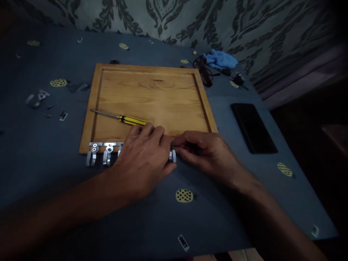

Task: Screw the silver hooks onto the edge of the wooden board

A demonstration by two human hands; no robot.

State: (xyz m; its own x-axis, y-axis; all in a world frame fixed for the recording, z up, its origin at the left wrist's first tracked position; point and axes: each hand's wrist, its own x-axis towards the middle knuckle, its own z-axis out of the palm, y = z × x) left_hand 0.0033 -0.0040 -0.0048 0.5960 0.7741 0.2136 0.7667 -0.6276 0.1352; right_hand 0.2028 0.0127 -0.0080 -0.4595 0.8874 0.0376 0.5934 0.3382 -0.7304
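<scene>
A framed wooden board (pixel 152 98) lies on the table with metal hooks along its near rail. Two of these, a left hook (pixel 94 154) and a hook beside it (pixel 109 154), show screw heads. My left hand (pixel 146 159) lies over the rail, covering part of the row, its fingers curled about a metal hook (pixel 173 156) at the row's right. My right hand (pixel 206 156) pinches thumb and forefinger together just above that hook; whatever is between them is too small to make out. A yellow-and-black screwdriver (pixel 133 120) rests on the board, touching or close to my left fingers.
On the left of the table (pixel 163 224) lie a loose metal hook (pixel 40 97) and several small screws (pixel 49 115). A black phone (pixel 252 127) lies to the right. Dark glasses (pixel 206 74) and a blue cloth (pixel 220 59) sit at the back right, near the patterned wall (pixel 185 21).
</scene>
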